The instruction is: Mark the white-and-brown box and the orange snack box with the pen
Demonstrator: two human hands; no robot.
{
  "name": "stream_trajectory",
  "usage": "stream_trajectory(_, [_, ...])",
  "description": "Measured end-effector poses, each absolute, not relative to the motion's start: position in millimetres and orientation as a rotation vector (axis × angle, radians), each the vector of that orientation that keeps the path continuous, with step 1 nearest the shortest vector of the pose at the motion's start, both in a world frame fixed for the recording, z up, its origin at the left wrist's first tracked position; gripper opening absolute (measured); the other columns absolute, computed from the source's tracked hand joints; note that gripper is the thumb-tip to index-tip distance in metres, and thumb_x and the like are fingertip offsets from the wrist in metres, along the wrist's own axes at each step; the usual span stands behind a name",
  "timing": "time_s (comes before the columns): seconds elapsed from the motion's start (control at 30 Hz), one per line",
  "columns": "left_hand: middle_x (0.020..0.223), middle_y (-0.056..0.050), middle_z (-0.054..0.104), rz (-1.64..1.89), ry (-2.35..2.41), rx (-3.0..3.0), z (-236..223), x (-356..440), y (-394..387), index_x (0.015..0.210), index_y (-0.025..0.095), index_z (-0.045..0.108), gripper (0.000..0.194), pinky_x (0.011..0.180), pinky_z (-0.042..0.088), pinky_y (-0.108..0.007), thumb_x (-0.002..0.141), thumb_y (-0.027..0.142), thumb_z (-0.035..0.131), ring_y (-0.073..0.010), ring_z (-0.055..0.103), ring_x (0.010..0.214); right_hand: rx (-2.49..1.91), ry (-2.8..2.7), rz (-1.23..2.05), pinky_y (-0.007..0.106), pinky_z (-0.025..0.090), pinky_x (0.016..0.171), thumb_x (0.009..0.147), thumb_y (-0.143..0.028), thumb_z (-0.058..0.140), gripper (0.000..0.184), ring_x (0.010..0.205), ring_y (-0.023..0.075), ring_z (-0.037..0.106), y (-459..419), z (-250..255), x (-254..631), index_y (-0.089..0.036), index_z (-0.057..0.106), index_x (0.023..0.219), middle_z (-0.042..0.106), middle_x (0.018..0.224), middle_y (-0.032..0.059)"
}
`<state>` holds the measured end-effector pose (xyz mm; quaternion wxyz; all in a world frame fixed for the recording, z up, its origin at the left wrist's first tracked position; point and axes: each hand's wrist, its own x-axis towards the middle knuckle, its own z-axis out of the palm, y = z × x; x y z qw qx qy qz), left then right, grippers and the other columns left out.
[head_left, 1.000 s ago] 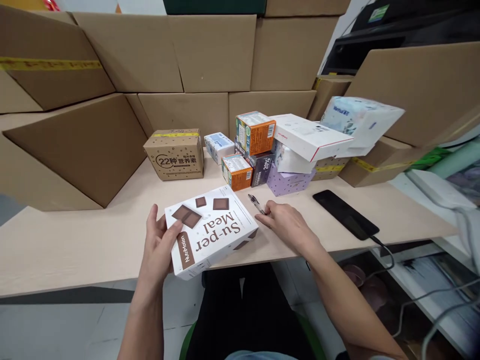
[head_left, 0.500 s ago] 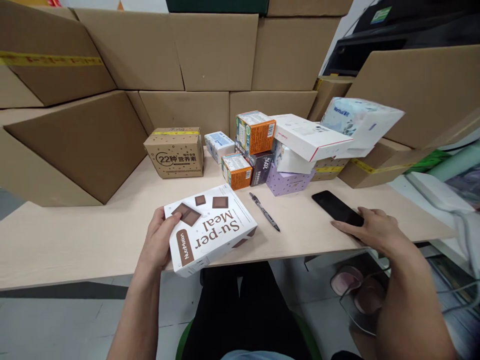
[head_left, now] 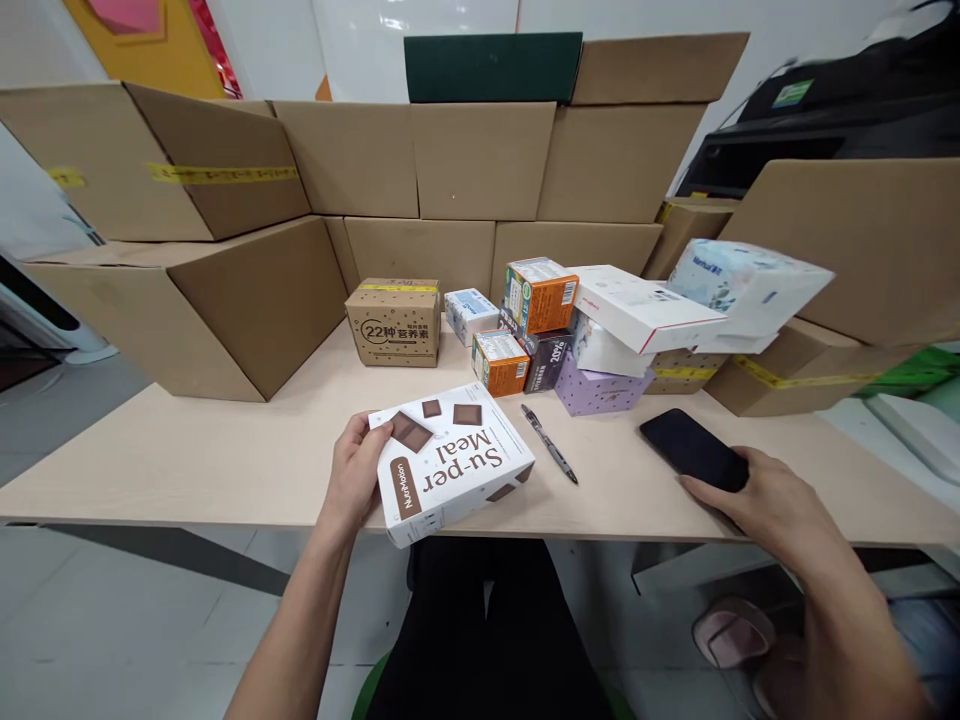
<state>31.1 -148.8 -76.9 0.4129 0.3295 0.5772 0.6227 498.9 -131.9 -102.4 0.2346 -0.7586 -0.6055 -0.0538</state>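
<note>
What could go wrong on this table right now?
The Su-per Meal box, gripped at one side by the left hand, seems to jut past the table's front edge and might tip if released. The phone, held at one end by the right hand, could slip. The flat white box lies tilted and might slide if bumped.

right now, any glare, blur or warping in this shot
Head view: glare spots on the white wall panel; head view: the right forearm looks soft near the lower right, while large print on the white box in the left hand reads clearly; head view: the right-hand carton seems stretched, probably by a wide lens.
</note>
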Motion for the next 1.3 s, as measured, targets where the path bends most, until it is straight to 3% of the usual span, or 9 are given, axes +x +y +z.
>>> stream_trajectory(0.1, [0.071,0.002,0.065,1.567,1.453,0.840,-78,30,-148,0.093,0.020,0.059,0.036,0.052,0.049,-0.026,0.069,0.041,0.075,-0.0144,0.060,0.054,-2.019,-1.769,-0.097,0.045,0.051,0.084,0.084,-0.067,0.058,0.071,0.105,0.0379,0.067,-154,-96,472,-0.013,0.059,0.130,0.067,0.112,0.0242])
stream_trajectory(0.23, [0.072,0.002,0.065,1.569,1.458,0.848,-77,31,-147,0.095,0.020,0.058,0.038,0.052,0.050,-0.026,0.069,0.042,0.074,-0.0157,0.062,0.057,-1.684,-1.786,-0.148,0.049,0.051,0.093,0.083,-0.070,0.058,0.078,0.114,0.0365,0.062,-178,-92,430,-0.013,0.049,0.136,0.063,0.120,0.0189])
stream_trajectory(0.6, [0.067,0.003,0.063,1.573,1.468,0.865,-74,34,-149,0.093,0.020,0.059,0.033,0.049,0.047,-0.024,0.070,0.039,0.071,-0.0140,0.059,0.053,-1.465,-1.741,0.069,0.046,0.055,0.090,0.081,-0.048,0.070,0.068,0.113,0.0306,0.062,-193,-86,330,-0.023,0.045,0.139,0.060,0.122,0.0120])
stream_trajectory(1.3, [0.068,0.004,0.062,1.562,1.450,0.887,-81,29,-149,0.092,0.021,0.059,0.027,0.050,0.046,-0.023,0.076,0.039,0.070,-0.0134,0.058,0.054,-1.379,-1.718,0.164,0.048,0.057,0.083,0.077,-0.049,0.073,0.068,0.109,0.0322,0.063,-177,-84,289,-0.024,0.047,0.134,0.062,0.119,0.0123])
